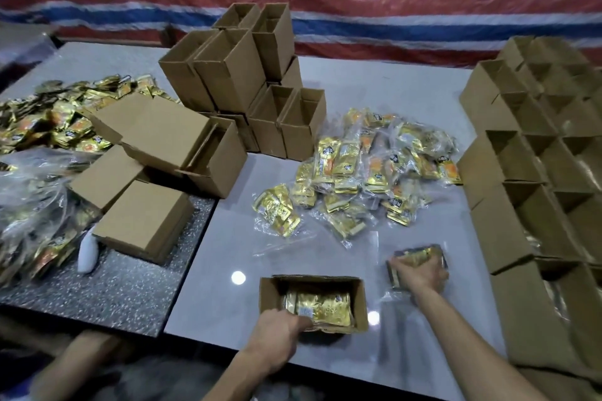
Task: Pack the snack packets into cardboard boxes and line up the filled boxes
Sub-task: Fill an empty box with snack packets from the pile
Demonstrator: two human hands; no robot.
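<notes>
Near the bottom centre of the frame, an open cardboard box point(359, 300) sits on the pale desk point(407, 91), close to the person, and is already partly filled with gold packets point(322, 306) packed side by side. The left hand point(277, 327) reaches over the near rim with its fingers down on those packets. Blur hides whether it pinches them or only presses, so its grip cannot be told. The right hand point(420, 273), just right of the box, is curled tight round a bundle point(423, 251) of more gold packets in clear wrap, low against the desk. Several things could likely go wrong from here. The foil and wrap look slick, so the bundle may slide out of the fist or fan apart as it is lifted. The space left in the box looks narrow, so forcing the bundle in could crease packets or bulge the thin walls. If the left hand lets go, the packets inside may flop over and block the gap. The box is light and could skid on the glossy desk. The packets are small, flat, shiny gold pouches with orange print. Many more lie in a loose heap point(374, 169) at mid-frame. Empty boxes are stacked point(241, 75) at upper centre, and rows of open boxes point(521, 172) line the right edge.
</notes>
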